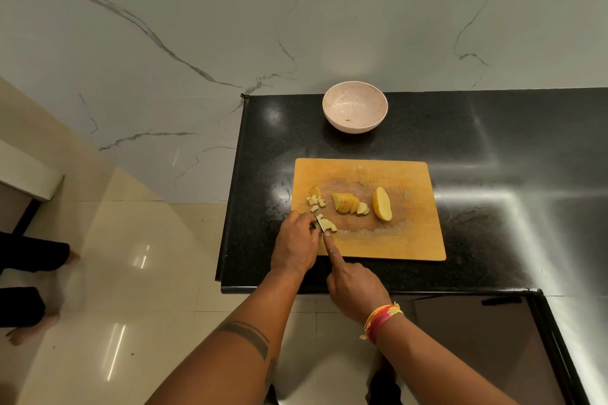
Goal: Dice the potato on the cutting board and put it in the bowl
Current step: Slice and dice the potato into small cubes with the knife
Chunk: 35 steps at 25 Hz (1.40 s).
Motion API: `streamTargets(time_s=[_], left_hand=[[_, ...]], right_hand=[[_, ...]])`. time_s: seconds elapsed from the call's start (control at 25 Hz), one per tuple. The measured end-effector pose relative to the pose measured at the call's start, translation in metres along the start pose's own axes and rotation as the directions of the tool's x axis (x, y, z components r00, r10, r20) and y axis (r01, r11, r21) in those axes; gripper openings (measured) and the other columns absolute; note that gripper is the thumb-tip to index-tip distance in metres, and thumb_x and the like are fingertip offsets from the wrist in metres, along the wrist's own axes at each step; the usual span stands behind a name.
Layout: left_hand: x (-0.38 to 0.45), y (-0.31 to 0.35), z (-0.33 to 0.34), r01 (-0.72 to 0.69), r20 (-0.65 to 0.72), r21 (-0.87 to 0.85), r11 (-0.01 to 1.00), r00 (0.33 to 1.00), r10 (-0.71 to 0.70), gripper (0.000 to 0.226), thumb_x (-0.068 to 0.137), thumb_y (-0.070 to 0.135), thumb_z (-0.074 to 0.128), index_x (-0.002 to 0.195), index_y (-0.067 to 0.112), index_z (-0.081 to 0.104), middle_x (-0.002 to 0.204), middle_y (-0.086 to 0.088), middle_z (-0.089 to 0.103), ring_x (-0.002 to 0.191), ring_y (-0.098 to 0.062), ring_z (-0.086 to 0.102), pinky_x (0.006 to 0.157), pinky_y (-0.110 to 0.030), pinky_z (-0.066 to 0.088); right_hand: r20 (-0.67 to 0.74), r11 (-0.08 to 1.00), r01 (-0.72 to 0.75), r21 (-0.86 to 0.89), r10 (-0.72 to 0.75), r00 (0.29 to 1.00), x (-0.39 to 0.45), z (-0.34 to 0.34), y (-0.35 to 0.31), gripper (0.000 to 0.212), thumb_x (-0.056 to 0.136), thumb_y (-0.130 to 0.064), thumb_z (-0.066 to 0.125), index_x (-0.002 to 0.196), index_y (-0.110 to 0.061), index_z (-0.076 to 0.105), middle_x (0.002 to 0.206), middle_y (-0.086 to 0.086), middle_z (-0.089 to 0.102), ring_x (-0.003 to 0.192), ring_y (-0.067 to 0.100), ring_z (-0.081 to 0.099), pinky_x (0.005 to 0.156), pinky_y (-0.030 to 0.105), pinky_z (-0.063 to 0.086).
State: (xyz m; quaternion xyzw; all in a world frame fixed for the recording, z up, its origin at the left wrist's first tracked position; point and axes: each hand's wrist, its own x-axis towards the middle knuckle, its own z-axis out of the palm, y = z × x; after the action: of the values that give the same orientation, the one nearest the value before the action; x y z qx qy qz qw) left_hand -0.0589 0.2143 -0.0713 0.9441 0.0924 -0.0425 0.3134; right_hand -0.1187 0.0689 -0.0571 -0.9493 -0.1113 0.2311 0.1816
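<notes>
Left hand (297, 240) pinching potato slice (327, 224) at board (394, 240) 8 o'clock, right hand (357, 286) gripping knife (320, 222) over it, dice (316, 200) at 9, half (382, 204) centre, bowl (355, 107) at 12 on worktop (493, 148).

A scuffed wooden cutting board (388, 174) is lying on a glossy, speckled black stone counter (493, 148), light glinting beside a smooth matt bowl (354, 108).

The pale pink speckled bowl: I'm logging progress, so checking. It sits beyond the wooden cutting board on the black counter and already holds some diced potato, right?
Not quite. In the head view the pale pink speckled bowl does sit beyond the wooden cutting board on the black counter, but it holds no potato. The diced potato pieces are all on the board.
</notes>
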Motion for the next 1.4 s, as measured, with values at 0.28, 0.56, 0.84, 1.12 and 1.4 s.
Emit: streamTargets(time_s=[0.28, 0.56, 0.84, 1.12, 1.4], left_hand=[[0.002, 0.004, 0.001, 0.041, -0.025, -0.014, 0.999, 0.999, -0.041, 0.03, 0.098, 0.027, 0.062, 0.127, 0.021, 0.063, 0.119, 0.002, 0.055, 0.105, -0.014, 0.057, 0.086, -0.029, 0.054], [-0.01, 0.005, 0.002, -0.006, 0.032, -0.058, 0.998, 0.999, 0.007, 0.049, 0.093, 0.036, 0.068, 0.138, 0.025, 0.05, 0.123, 0.004, 0.052, 0.109, -0.014, 0.053, 0.09, -0.031, 0.052], [0.016, 0.019, -0.002, 0.009, 0.022, 0.021, 1.0, 1.0, -0.009, 0.035, 0.098, 0.027, 0.063, 0.13, 0.023, 0.052, 0.126, -0.001, 0.052, 0.107, -0.021, 0.058, 0.081, -0.028, 0.047], [0.03, 0.024, -0.011, -0.01, -0.051, -0.047, 0.999, 0.999, 0.008, 0.018, 0.1, 0.025, 0.058, 0.118, 0.024, 0.058, 0.115, 0.003, 0.054, 0.095, -0.015, 0.057, 0.076, -0.028, 0.049], [0.049, 0.047, 0.001, -0.121, 0.098, 0.036, 0.992, 0.988, 0.117, 0.045, 0.097, 0.028, 0.064, 0.141, 0.029, 0.054, 0.124, 0.002, 0.051, 0.112, -0.019, 0.055, 0.094, -0.035, 0.052]], right_hand=[[-0.024, 0.996, -0.008, 0.088, 0.01, 1.0, -0.029, 0.002, 0.014, 0.084, 0.101, -0.028, 0.038, 0.156, -0.042, -0.023, 0.068, -0.002, 0.061, 0.055, 0.017, 0.058, 0.056, 0.04, 0.052], [-0.059, 0.971, -0.133, 0.2, 0.147, 0.987, -0.034, 0.007, 0.012, 0.081, 0.103, -0.025, 0.037, 0.158, -0.033, -0.021, 0.067, -0.006, 0.059, 0.054, 0.014, 0.055, 0.05, 0.032, 0.042], [-0.048, 0.966, -0.131, 0.224, 0.145, 0.988, 0.003, 0.001, -0.014, 0.082, 0.1, -0.023, 0.039, 0.16, -0.031, -0.016, 0.068, -0.001, 0.059, 0.053, 0.018, 0.052, 0.046, 0.032, 0.031], [-0.157, 0.96, -0.089, 0.264, 0.134, 0.978, 0.015, -0.017, -0.009, 0.08, 0.098, -0.02, 0.04, 0.163, -0.032, -0.004, 0.063, -0.001, 0.057, 0.053, 0.018, 0.052, 0.046, 0.035, 0.036], [-0.231, 0.926, -0.114, 0.36, 0.206, 0.951, 0.003, -0.026, 0.014, 0.075, 0.1, -0.019, 0.042, 0.162, -0.037, 0.003, 0.056, -0.002, 0.056, 0.047, 0.018, 0.05, 0.045, 0.034, 0.034]])
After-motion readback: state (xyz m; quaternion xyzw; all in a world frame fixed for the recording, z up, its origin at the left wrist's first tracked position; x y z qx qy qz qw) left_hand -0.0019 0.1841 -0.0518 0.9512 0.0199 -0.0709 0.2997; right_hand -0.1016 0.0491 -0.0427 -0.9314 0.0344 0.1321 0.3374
